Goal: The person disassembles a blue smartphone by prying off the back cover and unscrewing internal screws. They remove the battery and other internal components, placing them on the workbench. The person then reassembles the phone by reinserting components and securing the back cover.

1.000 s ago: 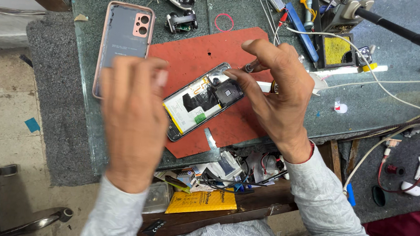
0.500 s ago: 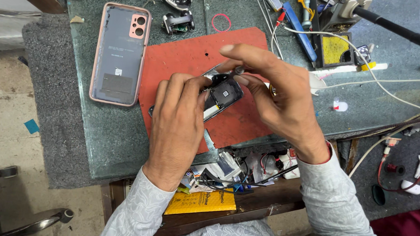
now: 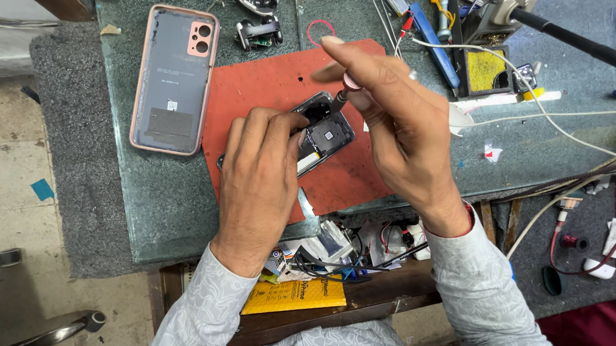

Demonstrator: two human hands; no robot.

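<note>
An opened phone (image 3: 325,131) lies on a red work mat (image 3: 270,88), its insides facing up. My left hand (image 3: 259,185) lies flat over the phone's lower half and presses it down. My right hand (image 3: 393,121) grips a small screwdriver (image 3: 342,97) with a pinkish cap, its tip set on the phone's upper end near the camera area. The phone's removed back cover (image 3: 176,79), pink-rimmed with a camera cutout, rests on the green bench top left of the mat.
A soldering iron stand with a yellow sponge (image 3: 485,69), a blue tool (image 3: 433,43), white cables (image 3: 532,113) and small black parts (image 3: 257,31) crowd the far bench. A drawer of loose parts (image 3: 339,247) and a yellow packet (image 3: 296,295) sit below the bench edge.
My left hand slid down over the phone and now pins it flat. My right hand moved from gripping the phone's top to holding a screwdriver upright on it.
</note>
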